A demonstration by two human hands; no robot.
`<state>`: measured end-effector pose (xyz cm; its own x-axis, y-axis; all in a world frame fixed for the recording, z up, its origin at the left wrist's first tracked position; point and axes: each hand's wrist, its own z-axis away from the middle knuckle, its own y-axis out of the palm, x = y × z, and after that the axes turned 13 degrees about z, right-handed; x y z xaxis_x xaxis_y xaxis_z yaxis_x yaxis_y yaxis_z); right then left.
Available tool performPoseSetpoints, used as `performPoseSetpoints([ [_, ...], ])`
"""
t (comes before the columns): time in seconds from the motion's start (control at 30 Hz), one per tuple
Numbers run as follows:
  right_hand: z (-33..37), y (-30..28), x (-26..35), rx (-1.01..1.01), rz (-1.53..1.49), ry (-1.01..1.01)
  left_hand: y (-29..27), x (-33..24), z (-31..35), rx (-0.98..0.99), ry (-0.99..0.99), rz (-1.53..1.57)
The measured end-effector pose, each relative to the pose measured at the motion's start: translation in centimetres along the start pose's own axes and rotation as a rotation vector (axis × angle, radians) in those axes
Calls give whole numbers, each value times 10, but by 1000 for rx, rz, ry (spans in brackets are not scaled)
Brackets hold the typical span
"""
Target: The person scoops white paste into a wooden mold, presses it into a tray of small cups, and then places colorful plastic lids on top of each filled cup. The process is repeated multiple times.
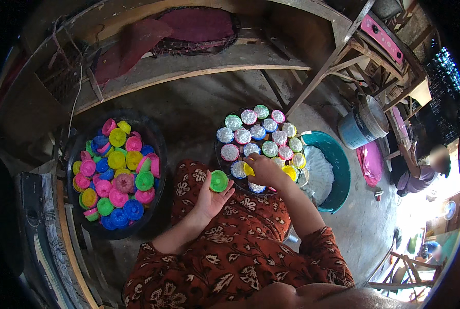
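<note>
My left hand [214, 201] is over my lap, palm up, fingers curled round a small green plastic mould [219, 181] with a ridged inside. To its right, my right hand [266, 171] is closed over the front of a round dark tray, with a small yellow mould [248, 169] at its fingertips; my fingers partly hide it. On that tray stand several coloured moulds [243, 136] filled with a white, lumpy substance. A large dark tub [155, 206] on the left holds a heap of pink, yellow, blue and green moulds [117, 161].
Right of the tray, a teal basin [343, 180] contains a white mass [317, 177]. Beyond it are a blue-grey bucket [361, 126] and a pink bag [369, 164]. A wooden bench [188, 72] runs across the back. Another person [420, 177] is at the far right.
</note>
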<state>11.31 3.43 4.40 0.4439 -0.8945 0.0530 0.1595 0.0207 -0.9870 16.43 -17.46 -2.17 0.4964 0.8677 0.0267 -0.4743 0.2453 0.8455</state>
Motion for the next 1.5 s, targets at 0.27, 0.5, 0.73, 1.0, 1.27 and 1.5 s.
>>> performPoseSetpoints([
  [0.27,-2,10,2,21,32,-9,2,-2,-14,27,-44,-17],
  [0.5,-1,5,-1,57,-16,-29,4,-4,-15,62,-84,-35],
  [0.73,-2,-13,-2,-25,-142,-63,10,-12,-9,91,-61,-20],
  [1.0,-34,-64,24,-274,-241,-237,74,-18,-36,261,46,-151],
  [1.27,-62,-56,5,-182,-440,-154,76,-30,-48,270,9,-141],
  [1.5,-72,-25,-12,-211,-578,-116,48,-39,-55,193,-6,25],
])
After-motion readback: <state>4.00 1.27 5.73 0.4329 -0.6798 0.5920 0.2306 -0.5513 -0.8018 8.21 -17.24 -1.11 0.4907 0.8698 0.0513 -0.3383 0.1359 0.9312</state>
